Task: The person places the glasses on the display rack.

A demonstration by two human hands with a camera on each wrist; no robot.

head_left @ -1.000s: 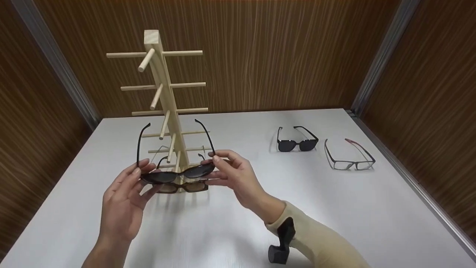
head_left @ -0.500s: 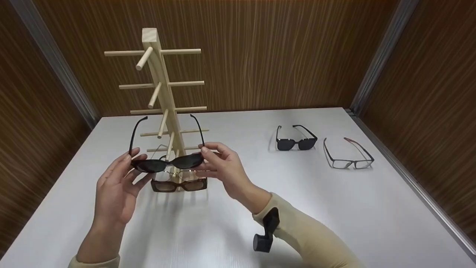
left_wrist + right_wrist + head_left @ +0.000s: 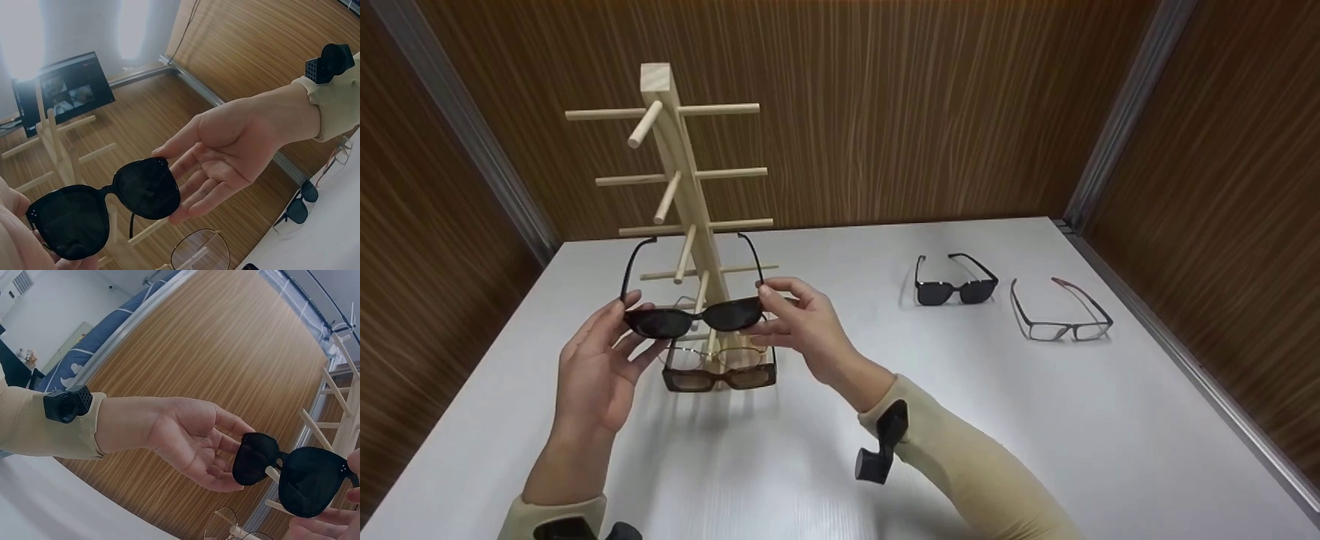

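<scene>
1. Head view: black sunglasses [image 3: 727,316], one pair, dark lenses, temples unfolded and pointing away from the wearer; held above the counter [image 3: 1012,397], before the rack's lower pegs. Contact with the pegs: cannot tell.
2. Left hand [image 3: 598,364]: pinches the frame at its left end.
3. Right hand [image 3: 810,330]: pinches the opposite end, thumb near the hinge.
4. Wooden rack [image 3: 684,161]: upright post with round pegs, directly behind the pair.
5. Thin-rimmed glasses [image 3: 741,358]: on the rack, below the held pair.
6. Brown-framed sunglasses [image 3: 694,382]: lower still on the rack.
7. Square black sunglasses [image 3: 958,292]: on the counter, right side, temples unfolded.
8. Clear-lensed glasses [image 3: 1067,330]: dark front, one reddish temple; beside item 7.
9. Wood-grain panel [image 3: 885,112]: behind the counter.
</scene>
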